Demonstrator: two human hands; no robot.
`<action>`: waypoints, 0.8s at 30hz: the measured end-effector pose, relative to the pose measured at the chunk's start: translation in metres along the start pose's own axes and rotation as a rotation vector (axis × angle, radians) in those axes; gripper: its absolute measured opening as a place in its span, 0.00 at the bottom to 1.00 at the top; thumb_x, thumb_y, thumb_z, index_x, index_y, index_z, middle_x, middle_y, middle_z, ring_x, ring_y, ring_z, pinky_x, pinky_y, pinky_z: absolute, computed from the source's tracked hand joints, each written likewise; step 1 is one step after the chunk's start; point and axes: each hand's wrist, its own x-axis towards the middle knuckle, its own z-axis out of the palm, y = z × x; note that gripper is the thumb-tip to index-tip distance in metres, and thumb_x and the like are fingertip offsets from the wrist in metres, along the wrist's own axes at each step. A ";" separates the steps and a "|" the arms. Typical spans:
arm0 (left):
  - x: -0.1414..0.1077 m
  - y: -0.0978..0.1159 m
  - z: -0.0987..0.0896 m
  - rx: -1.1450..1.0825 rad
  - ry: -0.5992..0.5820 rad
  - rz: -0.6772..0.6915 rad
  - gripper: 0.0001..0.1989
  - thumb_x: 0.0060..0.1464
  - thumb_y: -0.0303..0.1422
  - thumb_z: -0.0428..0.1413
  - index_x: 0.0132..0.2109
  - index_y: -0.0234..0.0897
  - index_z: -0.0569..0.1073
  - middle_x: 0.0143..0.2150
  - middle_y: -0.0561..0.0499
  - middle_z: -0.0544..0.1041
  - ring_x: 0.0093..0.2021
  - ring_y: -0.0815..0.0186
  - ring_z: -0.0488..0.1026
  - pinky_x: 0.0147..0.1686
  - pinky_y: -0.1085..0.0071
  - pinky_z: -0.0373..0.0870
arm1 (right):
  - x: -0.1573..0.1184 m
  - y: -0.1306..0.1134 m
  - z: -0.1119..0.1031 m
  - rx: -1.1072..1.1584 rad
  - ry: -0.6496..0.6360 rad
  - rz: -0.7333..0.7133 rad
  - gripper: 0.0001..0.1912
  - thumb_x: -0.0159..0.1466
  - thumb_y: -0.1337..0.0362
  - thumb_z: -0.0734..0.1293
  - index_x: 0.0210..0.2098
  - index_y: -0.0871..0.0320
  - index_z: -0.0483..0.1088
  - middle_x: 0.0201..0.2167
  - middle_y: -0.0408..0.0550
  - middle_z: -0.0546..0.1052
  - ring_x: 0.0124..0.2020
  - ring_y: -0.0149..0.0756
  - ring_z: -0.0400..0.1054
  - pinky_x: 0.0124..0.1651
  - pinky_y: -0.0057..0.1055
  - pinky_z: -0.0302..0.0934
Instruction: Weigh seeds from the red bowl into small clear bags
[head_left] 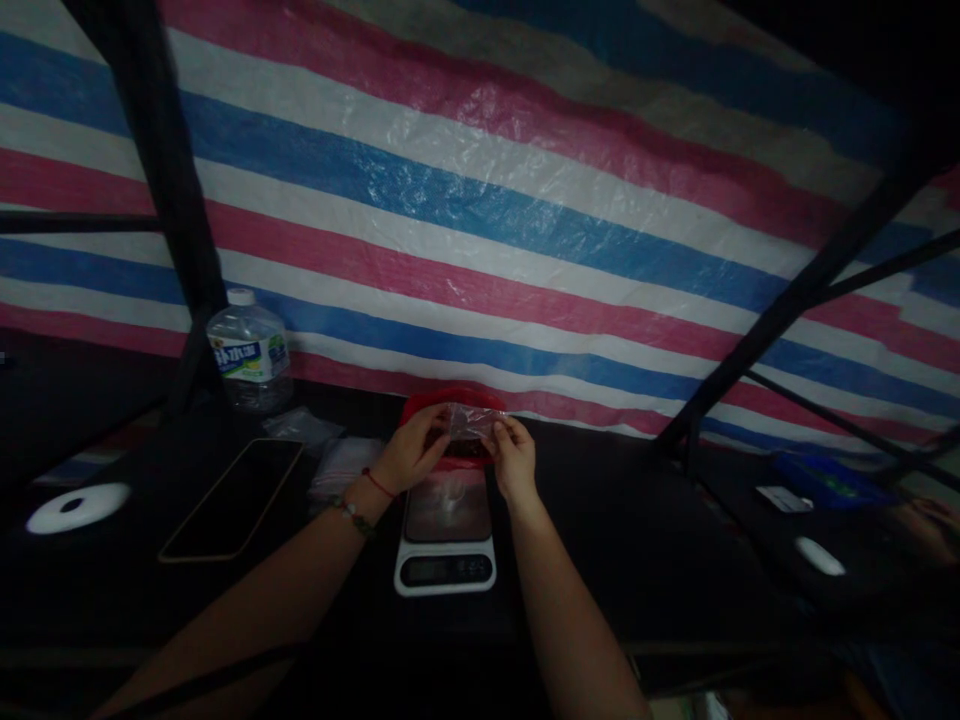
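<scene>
Both of my hands hold one small clear plastic bag (471,421) above a white kitchen scale (445,535). My left hand (410,452) pinches the bag's left edge and my right hand (514,458) pinches its right edge. Behind the bag sits a red bowl (442,403) with dark contents, partly hidden by my hands. The scale's plate is bare and its display faces me, too dim to read.
A dark table holds a phone (234,497) at the left, a water bottle (250,352), a pile of clear bags (341,465) and a white round object (77,506). A striped tarp hangs behind. A blue tray (829,483) lies at the right.
</scene>
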 end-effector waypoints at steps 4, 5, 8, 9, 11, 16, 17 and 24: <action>-0.001 0.001 0.012 -0.180 -0.005 -0.123 0.28 0.56 0.36 0.53 0.62 0.33 0.56 0.50 0.40 0.73 0.44 0.61 0.76 0.45 0.63 0.74 | -0.006 -0.004 0.003 0.067 -0.108 0.075 0.15 0.51 0.60 0.74 0.37 0.56 0.73 0.35 0.44 0.77 0.35 0.31 0.73 0.39 0.29 0.70; -0.001 0.000 0.014 -0.193 0.031 -0.155 0.28 0.56 0.36 0.53 0.61 0.33 0.57 0.49 0.41 0.73 0.43 0.62 0.76 0.44 0.64 0.74 | -0.007 -0.004 0.004 0.061 -0.144 0.087 0.15 0.50 0.61 0.75 0.36 0.56 0.73 0.36 0.44 0.77 0.36 0.32 0.73 0.39 0.29 0.70; 0.001 -0.003 0.016 -0.181 0.130 -0.231 0.26 0.57 0.36 0.52 0.61 0.35 0.59 0.42 0.46 0.75 0.39 0.64 0.76 0.41 0.65 0.75 | -0.006 0.001 0.004 0.004 -0.199 0.108 0.16 0.48 0.62 0.76 0.35 0.58 0.73 0.34 0.44 0.78 0.33 0.31 0.73 0.37 0.27 0.69; 0.002 -0.004 0.017 -0.173 0.149 -0.243 0.26 0.56 0.36 0.52 0.60 0.35 0.59 0.40 0.48 0.75 0.38 0.65 0.76 0.41 0.65 0.75 | -0.006 0.002 0.003 -0.026 -0.195 0.117 0.16 0.48 0.62 0.75 0.35 0.58 0.73 0.32 0.43 0.77 0.31 0.30 0.72 0.34 0.26 0.68; 0.005 -0.003 0.016 -0.164 0.169 -0.251 0.25 0.56 0.37 0.52 0.60 0.35 0.61 0.38 0.49 0.76 0.37 0.65 0.76 0.40 0.66 0.75 | -0.003 0.005 0.000 -0.090 -0.164 0.129 0.15 0.49 0.61 0.74 0.35 0.59 0.73 0.28 0.42 0.76 0.25 0.27 0.69 0.27 0.22 0.65; 0.019 0.014 -0.018 0.011 0.237 -0.201 0.22 0.55 0.40 0.53 0.54 0.35 0.69 0.38 0.49 0.78 0.35 0.65 0.76 0.39 0.67 0.75 | 0.002 0.004 -0.007 -0.167 -0.104 0.083 0.13 0.50 0.59 0.72 0.33 0.59 0.72 0.19 0.36 0.70 0.16 0.23 0.60 0.16 0.19 0.52; 0.022 0.019 -0.033 0.100 0.282 -0.188 0.19 0.55 0.40 0.53 0.51 0.36 0.71 0.38 0.48 0.78 0.36 0.64 0.76 0.39 0.67 0.75 | 0.003 0.003 -0.008 -0.160 -0.086 0.073 0.14 0.50 0.58 0.72 0.33 0.59 0.72 0.19 0.36 0.69 0.16 0.23 0.59 0.16 0.19 0.52; -0.002 0.022 -0.125 0.593 0.282 -0.095 0.11 0.55 0.38 0.51 0.39 0.40 0.76 0.41 0.48 0.78 0.45 0.59 0.74 0.49 0.60 0.71 | 0.004 -0.002 -0.008 -0.072 -0.020 0.061 0.15 0.50 0.57 0.71 0.34 0.58 0.71 0.20 0.36 0.69 0.17 0.24 0.58 0.17 0.21 0.50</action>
